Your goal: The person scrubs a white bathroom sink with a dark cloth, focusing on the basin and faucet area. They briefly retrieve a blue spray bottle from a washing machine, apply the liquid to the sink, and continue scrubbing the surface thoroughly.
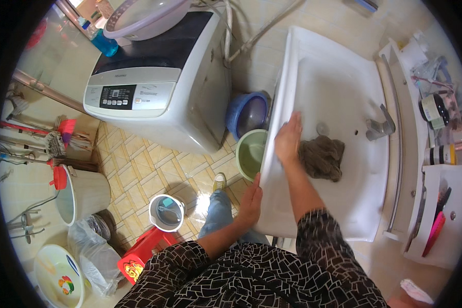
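My right hand (288, 139) is flat and slightly blurred at the inner side of the near rim of a white ceramic sink (342, 200). Its fingers point away from me and hold nothing. Just right of it, a crumpled wet brown cloth (322, 158) lies on the sink floor, close to the drain (322, 128). My left hand (251, 202) is lower down, extended along the sink's outer left edge with nothing in it. Beyond its fingertips, a light green basin (250, 154) is partly hidden under the rim. A grey faucet (381, 125) stands at the sink's right side.
A washing machine (138, 92) stands at the upper left, bearing a basin (150, 23) and a bottle of blue liquid (104, 42). A blue basin (246, 115) sits beside it. On the tiled floor are a white bucket (167, 227) and a red plastic stool (140, 250).
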Motion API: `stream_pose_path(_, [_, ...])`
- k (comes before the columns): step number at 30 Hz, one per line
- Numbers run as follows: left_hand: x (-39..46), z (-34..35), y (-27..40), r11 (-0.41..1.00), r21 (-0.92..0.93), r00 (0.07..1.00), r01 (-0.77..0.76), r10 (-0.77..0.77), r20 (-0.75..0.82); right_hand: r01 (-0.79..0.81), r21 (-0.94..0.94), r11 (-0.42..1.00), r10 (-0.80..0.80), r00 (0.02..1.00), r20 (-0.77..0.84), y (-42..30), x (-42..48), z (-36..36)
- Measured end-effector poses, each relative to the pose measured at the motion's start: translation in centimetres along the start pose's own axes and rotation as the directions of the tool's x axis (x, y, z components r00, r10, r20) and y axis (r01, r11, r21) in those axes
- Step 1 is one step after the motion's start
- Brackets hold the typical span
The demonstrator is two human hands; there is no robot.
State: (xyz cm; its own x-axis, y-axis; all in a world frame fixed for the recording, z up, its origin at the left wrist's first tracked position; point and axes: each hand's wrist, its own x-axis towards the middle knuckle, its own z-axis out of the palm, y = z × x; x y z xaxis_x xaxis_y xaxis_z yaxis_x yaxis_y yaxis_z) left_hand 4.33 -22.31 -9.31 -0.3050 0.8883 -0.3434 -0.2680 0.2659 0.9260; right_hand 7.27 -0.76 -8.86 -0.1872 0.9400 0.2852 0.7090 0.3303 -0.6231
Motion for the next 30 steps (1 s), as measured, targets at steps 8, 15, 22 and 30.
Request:
stream_pose_path(8, [0.2,0.1,0.1,0.996,0.066,0.998,-0.061,0.063,-0.024,0.184,0.097,0.978,-0.162,0.968,-0.193,0.8,-1.2,-0.1])
stream_pose_path(15, [0.9,-1.4,2.3,0.957,0.264,0.991,-0.123,0.105,0.081,0.070,0.178,0.982,-0.113,0.962,0.247,-2.0,-12.5,-7.4])
stream_pose_path(22, [4.7,-4.9,4.6,0.902,0.374,0.955,-0.217,0.117,0.272,0.009,0.198,0.980,-0.048,0.980,0.194,-1.3,-5.0,-3.1])
stream_pose_path(30, [17.6,-2.6,11.7,0.857,0.411,0.862,-0.311,0.072,0.501,0.114,-0.168,0.979,-0.110,0.993,0.031,4.8,24.4,5.7])
